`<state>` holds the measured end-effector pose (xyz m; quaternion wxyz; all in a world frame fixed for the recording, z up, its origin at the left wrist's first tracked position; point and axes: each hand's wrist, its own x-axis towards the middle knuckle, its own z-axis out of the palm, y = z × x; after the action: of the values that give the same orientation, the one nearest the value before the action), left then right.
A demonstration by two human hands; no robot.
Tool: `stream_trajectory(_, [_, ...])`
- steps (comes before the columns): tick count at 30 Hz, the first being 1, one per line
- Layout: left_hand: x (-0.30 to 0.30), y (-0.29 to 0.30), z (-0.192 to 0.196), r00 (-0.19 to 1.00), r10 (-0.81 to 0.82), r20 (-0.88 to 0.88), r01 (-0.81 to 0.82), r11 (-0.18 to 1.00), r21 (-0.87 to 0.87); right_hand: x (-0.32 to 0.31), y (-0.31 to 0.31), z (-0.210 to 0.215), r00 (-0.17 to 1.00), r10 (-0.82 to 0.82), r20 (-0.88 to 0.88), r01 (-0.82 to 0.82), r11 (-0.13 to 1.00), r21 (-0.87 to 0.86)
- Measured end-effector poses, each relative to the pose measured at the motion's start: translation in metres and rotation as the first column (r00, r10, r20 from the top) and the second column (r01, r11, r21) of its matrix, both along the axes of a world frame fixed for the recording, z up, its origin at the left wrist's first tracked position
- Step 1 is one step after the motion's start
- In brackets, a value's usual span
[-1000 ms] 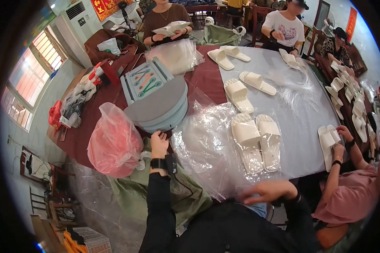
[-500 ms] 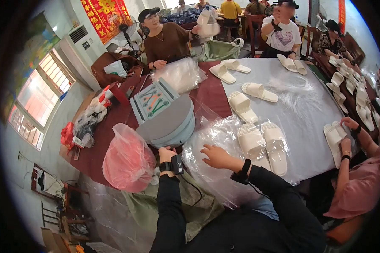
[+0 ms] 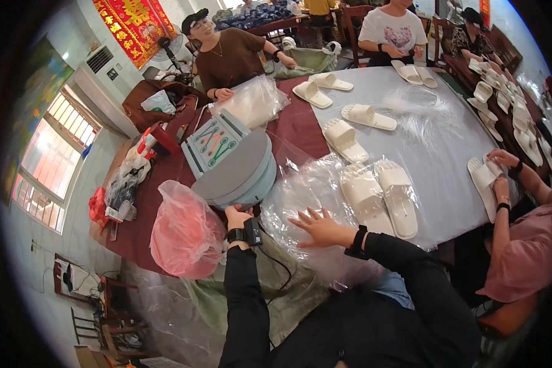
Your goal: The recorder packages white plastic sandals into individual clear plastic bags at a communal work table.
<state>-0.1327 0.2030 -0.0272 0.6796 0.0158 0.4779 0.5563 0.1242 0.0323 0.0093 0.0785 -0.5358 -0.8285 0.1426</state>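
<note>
Clear plastic bag (image 3: 325,196) holding a pair of white slippers (image 3: 380,196), lying on the counter (image 3: 435,147) directly ahead of the person. The right hand (image 3: 319,228) rests flat on the film at the bag's near edge, fingers (image 3: 305,216) spread wide, gripping nothing. The slippers lie just beyond and to the right of this hand, their long axes running away from the person, side by side. The left hand (image 3: 236,216) sits at the near rim of a grey round stack (image 3: 239,175); whether its fingers close on the rim cannot be told. The right hand is the nearer to the slippers. The bag's mouth and edges are hard to trace through the glare; a pink bag (image 3: 187,233) lies left.
</note>
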Motion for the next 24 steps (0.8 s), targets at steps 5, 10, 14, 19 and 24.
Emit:
stream_trajectory(5, [-0.007,0.005,0.005,0.871,-0.306,-0.384,0.393,0.904,0.169,0.006,-0.028,0.012,0.960,0.171,0.224,-0.234,0.924,0.301])
stream_trajectory(10, [0.009,0.005,0.047,0.990,0.019,0.139,0.003,0.988,-0.156,0.015,-0.076,0.020,0.910,0.386,0.153,-0.371,0.921,-0.115])
stream_trajectory(14, [-0.001,0.015,0.047,0.982,0.047,0.181,-0.006,0.975,-0.220,0.023,-0.071,0.009,0.871,0.410,0.270,-0.399,0.912,-0.099])
stream_trajectory(19, [-0.008,0.018,0.035,0.982,-0.026,0.188,0.052,0.989,-0.136,0.028,-0.095,0.009,0.909,0.334,0.248,-0.324,0.943,-0.082])
stream_trajectory(24, [-0.004,0.020,0.040,0.988,0.034,0.150,-0.002,0.977,-0.211,0.042,-0.093,-0.023,0.910,0.358,0.212,-0.351,0.934,-0.070])
